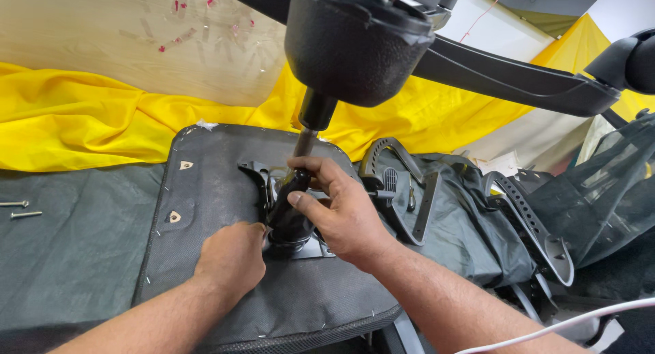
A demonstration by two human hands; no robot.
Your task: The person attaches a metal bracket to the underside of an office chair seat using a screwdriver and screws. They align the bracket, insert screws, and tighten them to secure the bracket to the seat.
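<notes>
Overhead, heavy chair base (358, 40) looks top-heavy; right hand (341, 210) fingers wrap the smooth rigid gas cylinder (290, 204), left hand (232, 258) fisted beside.

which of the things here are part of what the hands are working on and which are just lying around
In hand: left hand, right hand, black gas cylinder, seat underside, metal mounting plate, chair base hub.

Lying about: two screws, armrest, yellow cloth, white cable.
</notes>
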